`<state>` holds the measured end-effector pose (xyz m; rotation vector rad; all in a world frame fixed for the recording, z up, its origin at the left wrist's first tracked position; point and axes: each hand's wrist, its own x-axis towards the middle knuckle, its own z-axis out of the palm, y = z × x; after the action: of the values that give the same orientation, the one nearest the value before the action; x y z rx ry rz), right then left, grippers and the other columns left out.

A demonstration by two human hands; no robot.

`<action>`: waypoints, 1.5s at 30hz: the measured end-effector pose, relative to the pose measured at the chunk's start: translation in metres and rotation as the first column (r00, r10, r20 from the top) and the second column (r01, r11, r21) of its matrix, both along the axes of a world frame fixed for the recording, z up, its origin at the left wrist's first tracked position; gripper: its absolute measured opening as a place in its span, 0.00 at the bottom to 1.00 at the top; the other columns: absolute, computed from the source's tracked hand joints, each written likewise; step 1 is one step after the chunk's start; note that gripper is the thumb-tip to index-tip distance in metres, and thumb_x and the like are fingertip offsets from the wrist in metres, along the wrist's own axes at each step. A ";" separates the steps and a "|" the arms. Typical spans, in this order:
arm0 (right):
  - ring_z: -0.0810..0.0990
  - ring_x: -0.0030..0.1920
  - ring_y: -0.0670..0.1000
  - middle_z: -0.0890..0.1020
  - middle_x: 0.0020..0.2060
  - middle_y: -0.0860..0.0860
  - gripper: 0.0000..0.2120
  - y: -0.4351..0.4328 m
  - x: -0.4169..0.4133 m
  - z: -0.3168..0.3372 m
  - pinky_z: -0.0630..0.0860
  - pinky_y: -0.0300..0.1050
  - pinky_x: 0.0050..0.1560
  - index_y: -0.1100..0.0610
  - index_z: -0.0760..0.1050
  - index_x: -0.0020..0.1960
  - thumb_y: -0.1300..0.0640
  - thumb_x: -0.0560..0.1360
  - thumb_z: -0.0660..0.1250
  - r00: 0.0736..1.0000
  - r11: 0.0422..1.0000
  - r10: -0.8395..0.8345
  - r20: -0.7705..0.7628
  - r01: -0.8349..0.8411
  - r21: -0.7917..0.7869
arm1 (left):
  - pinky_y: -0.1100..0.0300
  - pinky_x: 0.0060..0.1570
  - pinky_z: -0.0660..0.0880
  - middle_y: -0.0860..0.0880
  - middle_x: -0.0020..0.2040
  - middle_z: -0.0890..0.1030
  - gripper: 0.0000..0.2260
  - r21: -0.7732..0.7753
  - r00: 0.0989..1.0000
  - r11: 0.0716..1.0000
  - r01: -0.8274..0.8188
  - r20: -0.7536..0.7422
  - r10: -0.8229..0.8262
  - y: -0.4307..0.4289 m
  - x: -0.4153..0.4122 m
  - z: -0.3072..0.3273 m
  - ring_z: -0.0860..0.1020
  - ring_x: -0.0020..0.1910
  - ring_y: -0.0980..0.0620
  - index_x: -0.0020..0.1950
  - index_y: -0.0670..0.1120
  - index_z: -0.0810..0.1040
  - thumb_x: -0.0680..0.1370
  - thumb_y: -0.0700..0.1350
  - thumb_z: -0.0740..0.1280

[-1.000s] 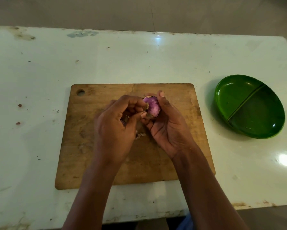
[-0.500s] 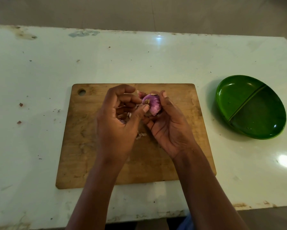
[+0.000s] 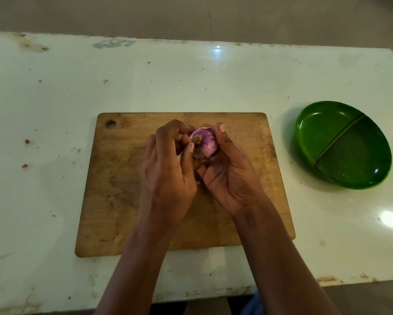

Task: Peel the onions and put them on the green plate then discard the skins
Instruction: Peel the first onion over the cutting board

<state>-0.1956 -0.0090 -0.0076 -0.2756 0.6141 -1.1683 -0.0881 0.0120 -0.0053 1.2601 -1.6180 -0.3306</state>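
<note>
We are early in the task. Our right hand [image 3: 227, 176] cups the small purple onion [image 3: 203, 144] above the brown wooden cutting board [image 3: 122, 189], and our left hand [image 3: 168, 178] pinches its skin with curled fingers. The round divided green plate [image 3: 322, 133] on the white tabletop [image 3: 54, 98] holds nothing yet.

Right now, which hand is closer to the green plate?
Right. The right hand, cupping the onion, is nearer the green plate; the left hand is farther, beyond the onion.
</note>
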 end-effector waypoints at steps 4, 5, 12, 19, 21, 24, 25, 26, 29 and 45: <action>0.83 0.51 0.56 0.82 0.53 0.62 0.19 0.000 0.000 0.002 0.81 0.47 0.48 0.65 0.74 0.56 0.53 0.71 0.67 1.000 1.000 0.017 -0.004 -0.017 0.006 | 0.49 0.39 0.76 0.50 0.50 0.70 0.13 0.009 1.000 1.000 -0.017 -0.013 0.017 0.000 -0.003 -0.003 0.76 0.46 0.44 0.54 0.48 0.64 0.77 0.31 0.59; 0.82 0.52 0.56 0.81 0.55 0.62 0.21 -0.001 0.001 0.001 0.81 0.47 0.48 0.65 0.73 0.58 0.53 0.71 0.67 1.000 1.000 0.016 -0.006 -0.016 0.013 | 0.49 0.40 0.76 0.50 0.50 0.70 0.13 0.017 0.999 1.000 -0.013 -0.036 0.013 0.000 -0.003 -0.004 0.76 0.46 0.44 0.54 0.48 0.64 0.76 0.31 0.59; 0.82 0.46 0.53 0.82 0.52 0.59 0.18 -0.002 -0.003 0.002 0.81 0.42 0.40 0.63 0.75 0.56 0.51 0.72 0.64 0.999 0.998 -0.017 0.049 0.014 0.057 | 0.52 0.41 0.75 0.48 0.46 0.71 0.12 0.034 0.995 0.999 -0.035 -0.095 0.038 -0.002 0.000 -0.007 0.74 0.45 0.48 0.52 0.49 0.64 0.76 0.32 0.59; 0.83 0.44 0.52 0.83 0.49 0.59 0.17 -0.002 -0.003 0.000 0.81 0.41 0.40 0.61 0.76 0.53 0.50 0.73 0.63 0.999 0.999 -0.004 0.048 0.002 0.054 | 0.57 0.51 0.77 0.44 0.52 0.80 0.18 0.045 0.981 0.998 0.031 -0.195 -0.022 -0.002 0.002 0.003 0.79 0.53 0.51 0.63 0.41 0.69 0.75 0.34 0.68; 0.83 0.42 0.51 0.83 0.48 0.58 0.17 -0.001 -0.003 0.002 0.81 0.40 0.39 0.62 0.76 0.52 0.49 0.73 0.62 0.999 0.999 0.013 0.050 -0.016 0.051 | 0.54 0.51 0.78 0.46 0.51 0.81 0.19 0.051 0.985 0.998 0.032 -0.169 -0.023 -0.002 0.003 0.003 0.80 0.52 0.51 0.63 0.45 0.69 0.75 0.36 0.69; 0.83 0.40 0.51 0.84 0.46 0.58 0.17 -0.001 -0.003 0.003 0.80 0.39 0.38 0.62 0.78 0.50 0.49 0.73 0.63 0.999 0.997 0.013 0.044 -0.016 0.071 | 0.53 0.49 0.78 0.48 0.47 0.80 0.19 0.022 0.992 0.999 0.033 -0.120 -0.030 -0.002 0.004 0.003 0.80 0.49 0.48 0.61 0.47 0.68 0.74 0.36 0.70; 0.83 0.40 0.51 0.84 0.45 0.58 0.17 -0.001 -0.003 0.002 0.80 0.39 0.39 0.62 0.78 0.50 0.49 0.72 0.63 0.999 0.997 0.012 0.038 -0.015 0.077 | 0.54 0.48 0.78 0.48 0.46 0.79 0.18 0.009 0.994 0.999 0.039 -0.106 -0.038 -0.002 0.004 0.003 0.80 0.49 0.47 0.60 0.47 0.68 0.74 0.36 0.69; 0.83 0.40 0.51 0.84 0.44 0.58 0.17 -0.001 -0.003 0.002 0.80 0.40 0.39 0.62 0.78 0.50 0.49 0.72 0.64 0.999 0.997 0.012 0.030 -0.014 0.080 | 0.55 0.46 0.77 0.49 0.46 0.78 0.17 0.000 0.995 0.999 0.049 -0.087 -0.048 -0.001 0.003 0.003 0.79 0.48 0.47 0.60 0.47 0.68 0.74 0.36 0.68; 0.82 0.41 0.51 0.83 0.43 0.57 0.16 -0.001 -0.002 0.001 0.80 0.40 0.37 0.61 0.78 0.49 0.48 0.72 0.65 1.000 0.997 0.020 0.007 -0.020 0.079 | 0.58 0.43 0.76 0.52 0.48 0.73 0.12 0.010 0.998 0.998 0.065 -0.024 -0.064 -0.001 0.001 0.002 0.77 0.47 0.48 0.56 0.47 0.68 0.75 0.37 0.63; 0.82 0.37 0.51 0.83 0.41 0.58 0.14 -0.001 -0.001 0.001 0.80 0.39 0.34 0.63 0.76 0.52 0.54 0.73 0.63 0.994 0.972 -0.092 0.057 0.077 0.222 | 0.62 0.34 0.69 0.53 0.41 0.68 0.11 -0.027 0.987 0.988 0.152 0.048 -0.150 -0.002 -0.007 0.000 0.71 0.39 0.51 0.45 0.48 0.63 0.72 0.32 0.55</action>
<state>-0.1968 -0.0095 -0.0063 -0.0223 0.6953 -1.1753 -0.0949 0.0102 -0.0057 1.1316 -1.7564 -0.3711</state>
